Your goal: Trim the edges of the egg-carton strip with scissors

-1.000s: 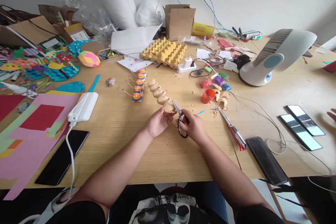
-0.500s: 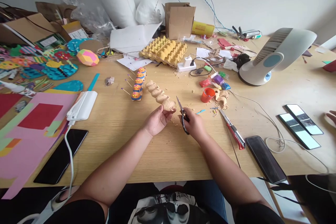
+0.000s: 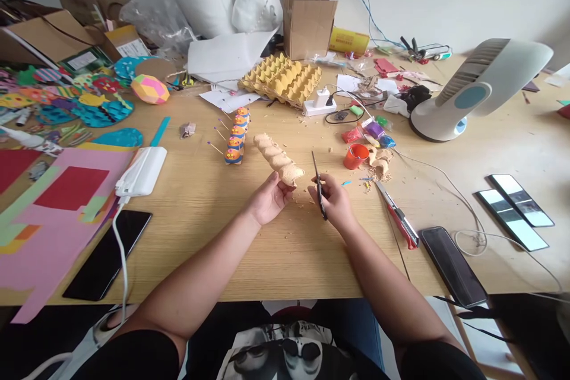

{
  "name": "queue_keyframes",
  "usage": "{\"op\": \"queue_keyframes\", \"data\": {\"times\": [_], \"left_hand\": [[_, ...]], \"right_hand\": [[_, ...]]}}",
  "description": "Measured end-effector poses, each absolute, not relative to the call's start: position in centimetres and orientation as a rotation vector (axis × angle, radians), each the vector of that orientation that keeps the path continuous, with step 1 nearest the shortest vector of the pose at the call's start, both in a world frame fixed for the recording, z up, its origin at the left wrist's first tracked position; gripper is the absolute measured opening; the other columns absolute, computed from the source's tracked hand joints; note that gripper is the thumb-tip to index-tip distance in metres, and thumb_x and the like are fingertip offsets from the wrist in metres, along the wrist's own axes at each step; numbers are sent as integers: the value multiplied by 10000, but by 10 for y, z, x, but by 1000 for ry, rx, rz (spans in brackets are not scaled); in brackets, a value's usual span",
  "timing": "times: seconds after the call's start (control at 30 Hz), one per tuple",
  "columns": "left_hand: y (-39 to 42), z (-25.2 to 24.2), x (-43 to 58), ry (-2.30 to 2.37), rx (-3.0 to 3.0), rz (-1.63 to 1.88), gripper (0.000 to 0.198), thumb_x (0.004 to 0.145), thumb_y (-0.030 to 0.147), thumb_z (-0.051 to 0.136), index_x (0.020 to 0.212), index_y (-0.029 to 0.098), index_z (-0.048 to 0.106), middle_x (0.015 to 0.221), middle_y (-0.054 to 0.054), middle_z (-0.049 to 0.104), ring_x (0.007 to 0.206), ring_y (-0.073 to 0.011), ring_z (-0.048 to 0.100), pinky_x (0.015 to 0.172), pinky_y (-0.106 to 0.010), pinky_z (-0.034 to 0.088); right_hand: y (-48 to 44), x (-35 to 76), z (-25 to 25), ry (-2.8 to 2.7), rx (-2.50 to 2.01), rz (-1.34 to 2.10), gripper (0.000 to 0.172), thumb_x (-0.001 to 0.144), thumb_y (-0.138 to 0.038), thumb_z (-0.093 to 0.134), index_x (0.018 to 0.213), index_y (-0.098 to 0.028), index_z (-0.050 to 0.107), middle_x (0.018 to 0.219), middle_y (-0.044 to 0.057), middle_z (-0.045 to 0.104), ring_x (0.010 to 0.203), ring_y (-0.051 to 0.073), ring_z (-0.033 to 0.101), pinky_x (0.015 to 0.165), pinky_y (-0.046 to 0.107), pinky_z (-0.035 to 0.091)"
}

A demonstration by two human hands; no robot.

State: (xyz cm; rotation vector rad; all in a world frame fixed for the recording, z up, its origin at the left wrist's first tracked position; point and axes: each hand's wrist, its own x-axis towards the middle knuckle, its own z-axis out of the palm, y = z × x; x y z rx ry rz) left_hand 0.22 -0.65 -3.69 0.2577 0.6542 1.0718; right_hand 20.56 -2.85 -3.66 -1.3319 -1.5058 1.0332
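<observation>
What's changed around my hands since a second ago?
The right hand has drawn the scissors rightward, away from the near end of the tan strip. The left hand has rolled the strip, showing more of its humped side. Neither let go. The red bucket and utility knife stayed put.

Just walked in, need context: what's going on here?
A person's left hand holds the near end of a bumpy tan strip above the table. The right hand holds scissors, their blades clear of the strip. A row of orange-and-blue figures stands to the left; a utility knife lies to the right.
</observation>
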Motion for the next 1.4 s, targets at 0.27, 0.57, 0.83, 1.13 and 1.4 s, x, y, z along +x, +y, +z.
{"op": "queue_keyframes", "data": {"times": [0.27,0.57,0.83,1.13,1.4], "left_hand": [[-9,-32,3,677,235,1034,183,897,220,889,1005,182,746,830,16,779,715,-86,746,553,-115,543],[-12,-37,5,695,362,1079,286,770,226,982,957,163,775,793,24,730,642,-52,640,539,-113,497],[-21,-42,13,808,681,1265,421,605,450,1068,777,166,809,715,6,712,651,-77,591,570,-175,448],[-32,-49,15,1060,1036,1500,324,755,443,981,677,201,779,631,15,637,638,-130,524,627,-268,428],[-40,-41,9,1160,1237,1479,152,711,233,1006,705,238,854,735,-37,726,732,-180,587,780,-292,511]], "right_hand": [[-21,211,-45,-1510,-1409,856,416,940,-558,726,1218,-259,650,753,-20,613,668,175,555,611,285,411],[-25,211,-36,-1595,-1406,728,434,937,-449,704,1310,-258,592,849,-1,616,758,208,584,699,341,454],[-23,215,-30,-1491,-1343,818,374,958,-461,665,1266,-275,565,877,-14,579,807,199,571,761,349,465],[-27,208,-20,-1171,-982,1397,676,800,-721,828,1235,-279,559,925,-22,611,759,162,606,706,312,509],[-27,207,-18,-985,-914,1623,629,727,-542,900,1192,-282,564,851,-44,622,752,159,604,707,292,504]]}}
